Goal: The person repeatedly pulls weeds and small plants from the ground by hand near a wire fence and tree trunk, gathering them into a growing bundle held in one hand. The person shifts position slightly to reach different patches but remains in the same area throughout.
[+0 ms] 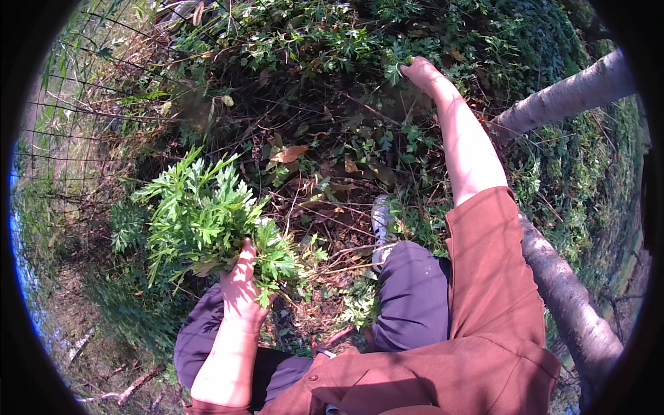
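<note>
A large bunch of leafy green stems (207, 212) with lobed leaves is in my left hand (243, 282), above my bent left knee. The fingers close around the lower stems, and some leaves hang over the wrist side. My right arm reaches far out to the upper right, where my right hand (423, 72) has its fingertips at a small leafy sprig (398, 61) among the growing plants. The fingers look pinched on it; whether it is still rooted cannot be seen. Dry leaves (290, 154) and thin twigs lie on the ground between the hands.
A wire mesh fence (67, 135) runs along the left. Two pale tree trunks or limbs, one at upper right (570, 93) and one at lower right (565, 290), stand close to my right arm. My shoe (381, 223) rests among low plants and twigs.
</note>
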